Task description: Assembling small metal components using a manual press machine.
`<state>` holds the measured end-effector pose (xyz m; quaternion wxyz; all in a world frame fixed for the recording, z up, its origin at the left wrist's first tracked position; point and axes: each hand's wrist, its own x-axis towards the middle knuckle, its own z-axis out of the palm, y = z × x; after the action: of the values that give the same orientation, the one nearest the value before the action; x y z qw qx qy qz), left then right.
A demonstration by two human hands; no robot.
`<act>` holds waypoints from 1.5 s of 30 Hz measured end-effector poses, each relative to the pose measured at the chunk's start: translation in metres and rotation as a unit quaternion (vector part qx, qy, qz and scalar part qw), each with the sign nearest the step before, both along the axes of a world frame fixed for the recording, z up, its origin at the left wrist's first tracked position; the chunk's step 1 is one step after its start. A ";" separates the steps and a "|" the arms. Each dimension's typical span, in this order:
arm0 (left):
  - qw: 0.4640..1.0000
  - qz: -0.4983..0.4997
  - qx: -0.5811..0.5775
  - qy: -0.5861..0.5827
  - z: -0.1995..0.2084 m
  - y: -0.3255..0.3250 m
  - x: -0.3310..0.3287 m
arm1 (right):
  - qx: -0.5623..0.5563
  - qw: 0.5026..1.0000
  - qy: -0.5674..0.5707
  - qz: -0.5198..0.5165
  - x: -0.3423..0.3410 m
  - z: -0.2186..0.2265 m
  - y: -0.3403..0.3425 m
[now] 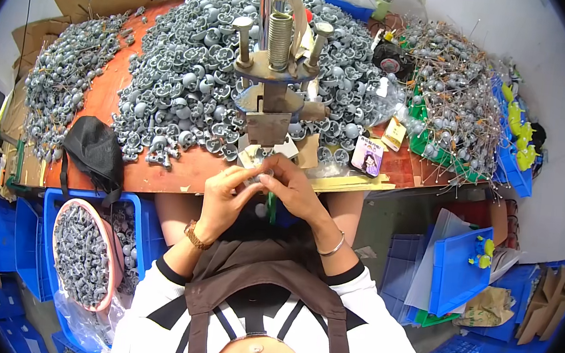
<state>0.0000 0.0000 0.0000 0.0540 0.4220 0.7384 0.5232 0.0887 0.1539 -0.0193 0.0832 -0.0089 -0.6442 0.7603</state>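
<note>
Just in front of the metal press [267, 124], at the table's near edge, my two hands meet fingertip to fingertip. My left hand [223, 194] and my right hand [295, 190] are both closed in a pinch around a small grey part [266, 173]. Fingers cover most of it, so its shape is unclear. Behind the press spreads a large heap of grey plastic half-shells [191, 65], some rounded side up and others showing their hollow inside. A green strip [271, 206] hangs below my fingers.
Heaps of grey pieces on thin stems lie at left [67, 81] and right [454, 84]. Near the edge are a black mesh bag [94, 151], a small purple box [367, 156] and yellow strips [353, 183]. A pink basket [113, 262] of grey parts sits in a blue crate [149, 221].
</note>
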 end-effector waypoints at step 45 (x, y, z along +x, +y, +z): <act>0.914 -0.133 -0.167 -0.344 -0.013 -0.091 0.030 | 0.421 0.607 -0.299 -0.605 -0.051 0.034 0.350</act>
<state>0.0297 -0.0906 -0.0131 0.4438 0.2950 0.6880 0.4927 0.0372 0.5041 0.0142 0.3213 -0.5874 -0.7300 0.1373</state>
